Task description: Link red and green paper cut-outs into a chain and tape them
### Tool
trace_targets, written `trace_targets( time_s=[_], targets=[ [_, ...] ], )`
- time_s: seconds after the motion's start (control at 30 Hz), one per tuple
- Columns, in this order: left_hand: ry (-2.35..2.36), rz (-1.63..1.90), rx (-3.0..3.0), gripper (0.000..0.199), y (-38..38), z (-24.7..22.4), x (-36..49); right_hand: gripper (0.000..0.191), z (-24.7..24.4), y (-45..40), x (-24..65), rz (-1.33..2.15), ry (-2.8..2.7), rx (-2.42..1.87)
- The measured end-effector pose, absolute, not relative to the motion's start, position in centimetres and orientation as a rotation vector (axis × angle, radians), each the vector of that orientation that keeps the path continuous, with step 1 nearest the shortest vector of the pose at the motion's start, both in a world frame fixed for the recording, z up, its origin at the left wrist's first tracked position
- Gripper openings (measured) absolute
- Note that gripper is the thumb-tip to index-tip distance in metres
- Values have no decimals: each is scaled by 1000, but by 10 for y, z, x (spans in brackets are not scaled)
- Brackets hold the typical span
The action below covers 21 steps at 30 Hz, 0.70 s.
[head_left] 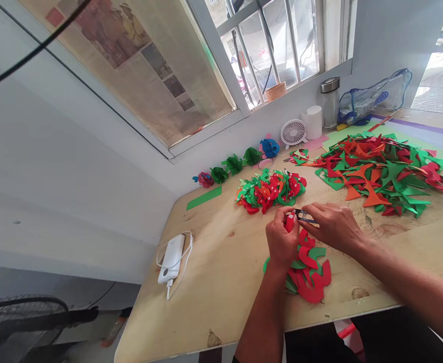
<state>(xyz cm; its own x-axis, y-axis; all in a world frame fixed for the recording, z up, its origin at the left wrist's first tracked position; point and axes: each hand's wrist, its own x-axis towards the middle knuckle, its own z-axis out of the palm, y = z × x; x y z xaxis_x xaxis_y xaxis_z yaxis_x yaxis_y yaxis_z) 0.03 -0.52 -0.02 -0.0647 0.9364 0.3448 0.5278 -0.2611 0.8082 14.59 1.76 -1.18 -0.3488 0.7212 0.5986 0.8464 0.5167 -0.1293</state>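
My left hand (pixel 282 239) pinches a folded red paper piece (pixel 290 222) just above the table. In my right hand (pixel 333 224) is a small dark tool that looks like a stapler (pixel 305 216), its front end at the red paper. My fingers hide part of both. Below my hands lies a loose pile of curved red and green paper cutouts (pixel 312 282), partly covered by my left forearm. Just beyond my hands sits a heap of folded red, green and orange paper pieces (pixel 270 191) with small pale spots on them.
A large heap of paper scraps (pixel 388 171) covers the right back. Along the wall stand paper balls (pixel 232 164), a small fan (pixel 293 132), a white roll (pixel 313 122) and a glass jar (pixel 330 103). A power bank (pixel 172 258) with its cable lies left.
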Motion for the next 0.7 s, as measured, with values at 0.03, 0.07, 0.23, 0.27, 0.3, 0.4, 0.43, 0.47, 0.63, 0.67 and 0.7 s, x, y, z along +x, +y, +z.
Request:
trace_targets(
  time_s=[0.03, 0.07, 0.23, 0.27, 0.3, 0.4, 0.43, 0.47, 0.63, 0.67, 0.7],
  targets=[
    [1566, 1276, 1787, 18, -5, 0, 0, 28, -12, 18, 146, -267, -2154, -1271],
    [1570, 1281, 1786, 18, -5, 0, 1, 28, -11, 18, 146, -262, -2154, -1269],
    [1583, 1294, 1788, 19, -5, 2, 1, 30, -11, 17, 146, -241, -2150, -1255],
    [1584, 1292, 1789, 18, -5, 2, 1, 29, -11, 17, 146, -246, -2149, -1255],
    [1584, 1290, 1790, 18, -5, 2, 1, 29, -11, 17, 146, -252, -2148, -1256],
    [1575, 1291, 1787, 18, -5, 3, 1, 26, -11, 17, 146, -266, -2155, -1265],
    [1570, 1293, 1785, 17, -6, 3, 1, 26, -11, 17, 146, -267, -2159, -1270],
    [1563, 1296, 1781, 17, -6, 4, 1, 26, -11, 17, 146, -265, -2163, -1273],
    [1537, 1302, 1746, 16, -6, 5, 2, 28, -12, 17, 146, -254, -2155, -1271],
    [1536, 1303, 1739, 15, -6, 5, 2, 28, -12, 17, 146, -250, -2151, -1270],
    [1536, 1305, 1732, 15, -6, 5, 1, 28, -12, 17, 146, -246, -2150, -1270]
  ],
)
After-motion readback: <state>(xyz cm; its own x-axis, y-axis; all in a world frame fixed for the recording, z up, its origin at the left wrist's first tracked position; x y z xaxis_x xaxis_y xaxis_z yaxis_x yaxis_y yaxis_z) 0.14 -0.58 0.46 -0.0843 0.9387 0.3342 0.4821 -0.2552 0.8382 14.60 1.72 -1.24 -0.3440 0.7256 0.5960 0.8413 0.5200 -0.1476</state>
